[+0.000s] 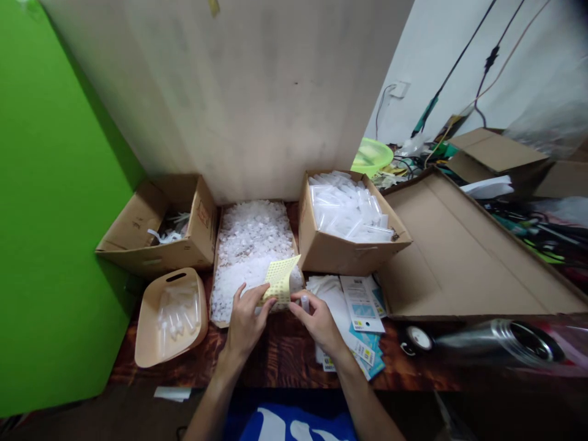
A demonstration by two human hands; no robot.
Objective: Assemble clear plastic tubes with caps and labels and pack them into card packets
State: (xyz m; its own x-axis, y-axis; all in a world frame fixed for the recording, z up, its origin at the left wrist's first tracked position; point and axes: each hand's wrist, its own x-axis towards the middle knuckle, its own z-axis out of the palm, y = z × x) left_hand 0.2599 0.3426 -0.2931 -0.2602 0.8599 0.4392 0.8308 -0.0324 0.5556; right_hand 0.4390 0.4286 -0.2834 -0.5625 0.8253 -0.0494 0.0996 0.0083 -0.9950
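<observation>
My left hand [250,315] grips a pale yellow sheet of small round stickers [281,278] by its lower left edge, fingers pressed together. At the sheet's lower right edge, my right hand [315,318] is closed round a small clear plastic tube [305,302], with thumb and fingertips close to or touching the sheet. Right behind both hands lies a shallow cardboard tray [215,269] heaped with small white plastic pieces [252,236]. The sheet hides part of that heap.
A beige basket [143,331] with clear tubes stands left. Behind it is a cardboard box [138,260]. A second box [340,260] brims with clear plastic tubes. Printed packaging cards [362,303] lie right, near a large cardboard lid [441,263] and a steel flask [478,343].
</observation>
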